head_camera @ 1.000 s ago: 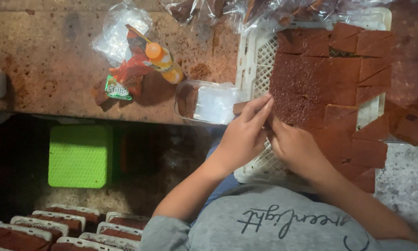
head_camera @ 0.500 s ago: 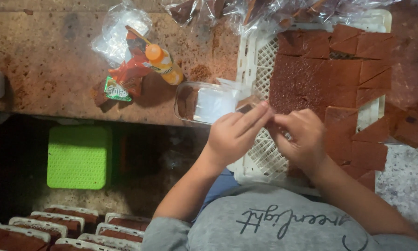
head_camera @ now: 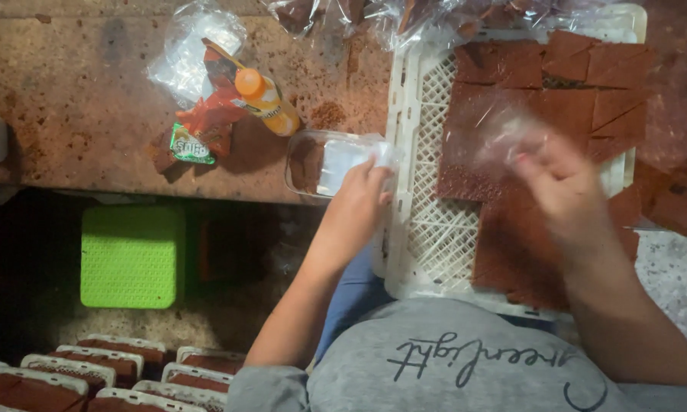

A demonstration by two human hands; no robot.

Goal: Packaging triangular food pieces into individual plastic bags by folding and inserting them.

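My left hand (head_camera: 356, 207) reaches to a clear plastic tray (head_camera: 324, 162) on the brown table edge and grips its right rim; a brown piece lies in the tray's left end. My right hand (head_camera: 563, 187) is blurred with motion over the white lattice crate (head_camera: 420, 229). It pinches a thin clear plastic film (head_camera: 504, 130) lifted above the brown flat slabs (head_camera: 511, 84) that fill the crate. The slabs are cut into squares and triangles.
An orange-capped bottle (head_camera: 263, 98) and red wrappers (head_camera: 206, 122) lie on the stained table (head_camera: 76, 99) beside a crumpled clear bag (head_camera: 195, 42). A green stool (head_camera: 132, 255) stands below. Several filled white trays (head_camera: 69, 374) are stacked at bottom left.
The hands were together at the slab's edge over the crate. They have come apart: the left went to the clear tray, the right swung right and up with the film.
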